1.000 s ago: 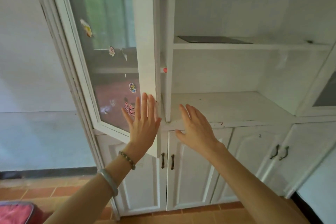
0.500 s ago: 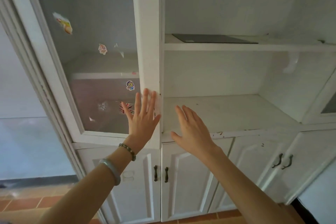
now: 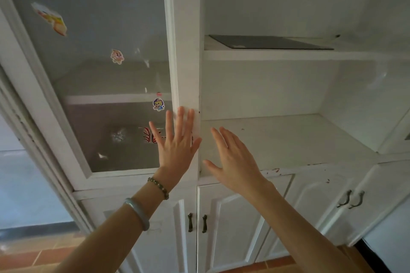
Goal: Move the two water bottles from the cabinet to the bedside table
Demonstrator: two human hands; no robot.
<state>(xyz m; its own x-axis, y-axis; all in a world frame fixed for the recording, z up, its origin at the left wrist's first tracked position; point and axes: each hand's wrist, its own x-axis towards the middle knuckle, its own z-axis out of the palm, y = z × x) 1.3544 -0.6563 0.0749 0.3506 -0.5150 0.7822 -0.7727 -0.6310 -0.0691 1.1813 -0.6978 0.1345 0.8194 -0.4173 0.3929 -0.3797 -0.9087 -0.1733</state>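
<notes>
A white cabinet (image 3: 288,55) fills the view. Its left glass door (image 3: 186,55), dotted with stickers, lies flat against the frame, and my left hand (image 3: 177,144) rests flat on the door's right stile with fingers spread. My right hand (image 3: 233,159) hovers open in front of the right compartment, whose lower shelf (image 3: 288,139) holds nothing that I can see. No water bottle and no bedside table appear in the head view.
A dark flat sheet (image 3: 270,42) lies on the upper right shelf. Below are closed lower doors with dark metal handles (image 3: 196,223), (image 3: 350,198). Another glass door's edge (image 3: 399,131) shows at far right. Terracotta floor tiles (image 3: 44,255) lie at bottom left.
The left glass door swung from ajar to flat against the frame under my left hand. Both hands stayed open, and the view moved closer.
</notes>
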